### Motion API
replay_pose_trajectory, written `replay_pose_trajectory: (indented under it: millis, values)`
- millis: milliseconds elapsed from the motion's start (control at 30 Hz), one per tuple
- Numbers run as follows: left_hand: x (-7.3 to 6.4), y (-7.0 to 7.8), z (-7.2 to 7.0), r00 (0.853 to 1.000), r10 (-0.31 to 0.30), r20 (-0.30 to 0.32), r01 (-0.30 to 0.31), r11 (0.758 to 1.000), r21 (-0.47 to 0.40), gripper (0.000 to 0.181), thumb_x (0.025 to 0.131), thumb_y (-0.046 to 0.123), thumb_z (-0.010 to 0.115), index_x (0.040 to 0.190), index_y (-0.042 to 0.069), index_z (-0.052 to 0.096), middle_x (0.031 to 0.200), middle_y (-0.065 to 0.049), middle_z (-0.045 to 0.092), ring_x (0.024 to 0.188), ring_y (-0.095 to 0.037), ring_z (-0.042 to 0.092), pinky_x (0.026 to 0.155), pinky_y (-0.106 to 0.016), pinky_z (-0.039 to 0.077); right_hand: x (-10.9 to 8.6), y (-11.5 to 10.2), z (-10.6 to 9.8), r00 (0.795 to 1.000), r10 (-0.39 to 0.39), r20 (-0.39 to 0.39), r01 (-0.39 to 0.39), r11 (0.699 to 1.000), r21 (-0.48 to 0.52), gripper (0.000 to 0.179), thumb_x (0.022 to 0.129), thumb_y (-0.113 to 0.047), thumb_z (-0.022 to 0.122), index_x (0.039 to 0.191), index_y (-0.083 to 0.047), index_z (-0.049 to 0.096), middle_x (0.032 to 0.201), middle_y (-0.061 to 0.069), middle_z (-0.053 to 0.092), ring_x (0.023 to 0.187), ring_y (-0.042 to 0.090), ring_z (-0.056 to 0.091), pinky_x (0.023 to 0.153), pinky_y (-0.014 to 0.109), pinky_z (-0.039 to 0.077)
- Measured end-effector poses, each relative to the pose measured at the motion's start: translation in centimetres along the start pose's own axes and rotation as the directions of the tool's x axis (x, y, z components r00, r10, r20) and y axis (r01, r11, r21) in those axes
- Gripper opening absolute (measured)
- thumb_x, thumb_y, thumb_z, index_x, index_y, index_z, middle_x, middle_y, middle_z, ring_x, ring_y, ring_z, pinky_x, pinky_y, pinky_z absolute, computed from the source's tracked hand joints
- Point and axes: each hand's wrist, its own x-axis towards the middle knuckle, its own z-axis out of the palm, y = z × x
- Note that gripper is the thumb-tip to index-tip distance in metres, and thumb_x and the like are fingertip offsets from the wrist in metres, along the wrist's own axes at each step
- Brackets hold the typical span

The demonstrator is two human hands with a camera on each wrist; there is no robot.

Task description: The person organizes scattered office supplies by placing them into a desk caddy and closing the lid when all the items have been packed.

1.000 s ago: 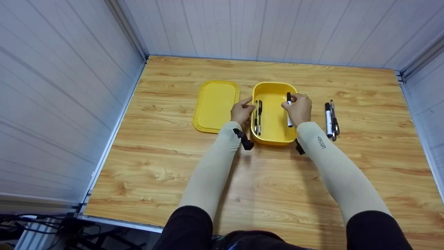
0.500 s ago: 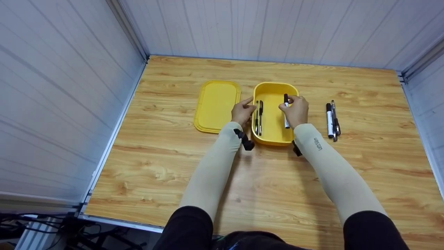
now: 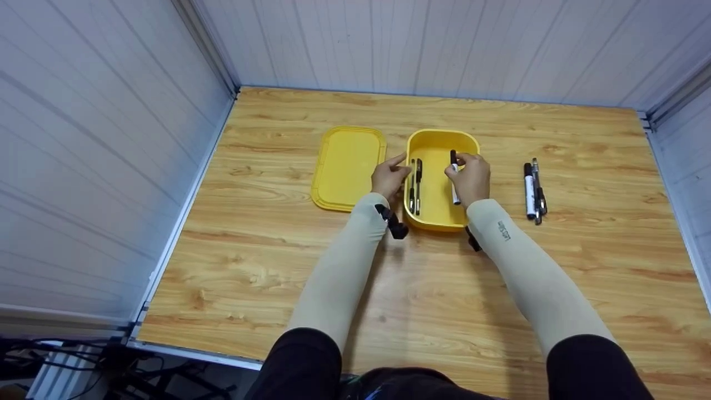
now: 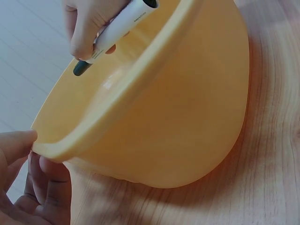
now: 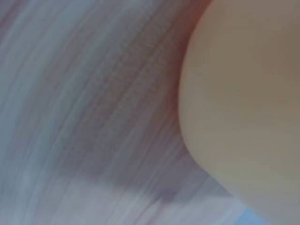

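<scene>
A yellow plastic box (image 3: 439, 218) stands open-topped at the table's middle. My left hand (image 3: 389, 179) pinches its left rim, thumb over the edge and fingers outside, as the left wrist view shows. My right hand (image 3: 473, 179) is over the box's right half, pinching a white marker (image 3: 456, 193) with a black cap. The marker slants over the interior in the left wrist view; whether it touches the floor I cannot tell. Two slim black-and-clear pens (image 3: 419, 183) lie side by side along the box's left wall. Only the box's outer wall (image 5: 243, 108) shows in the right wrist view.
Left of the box lies a flat yellow lid (image 3: 350, 166). To the right, another white marker (image 3: 529, 191) with a black cap lies beside dark pens (image 3: 539, 194) on the wood-grain table (image 3: 266, 261). Pale panels (image 3: 333, 44) wall the table at the back and sides.
My right hand has shifted a little to the left over the box, carrying the marker away from the right wall. My left hand stays at the rim.
</scene>
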Motion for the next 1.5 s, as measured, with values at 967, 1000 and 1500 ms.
replay_pose_trajectory:
  millis: [967,1000,1500]
  values:
    - [0.2,0.1,0.0,0.999,-0.039,-0.005,0.039,0.999,-0.014,0.038,0.094,0.016,0.067,0.131,0.026,0.066,0.1,-0.004,0.074,0.082,-0.02,0.071,0.067,-0.027,0.057,-0.5,0.7,1.4,0.995,-0.071,0.073,0.067,0.996,0.06,0.034,0.088,-0.008,0.062,0.12,-0.001,0.07,0.113,0.019,0.065,0.093,0.028,0.066,0.076,0.032,0.053]
    - [0.2,0.1,0.0,0.999,-0.037,-0.005,0.037,0.999,-0.014,0.038,0.094,0.016,0.067,0.131,0.026,0.065,0.1,-0.004,0.074,0.082,-0.018,0.07,0.067,-0.026,0.057,-0.5,0.7,1.4,0.995,-0.059,0.084,0.053,0.996,0.066,0.036,0.087,-0.008,0.063,0.121,-0.001,0.07,0.114,0.018,0.064,0.093,0.027,0.066,0.075,0.03,0.052]
    - [0.2,-0.1,0.2,0.999,-0.026,-0.02,0.026,0.999,-0.023,0.041,0.094,0.016,0.067,0.135,0.021,0.062,0.105,-0.011,0.073,0.091,-0.031,0.07,0.079,-0.041,0.058,-0.7,0.8,2.0,0.976,-0.049,0.212,0.033,0.996,0.08,0.04,0.088,-0.007,0.063,0.127,-0.001,0.065,0.118,0.02,0.062,0.099,0.026,0.063,0.076,0.025,0.05]
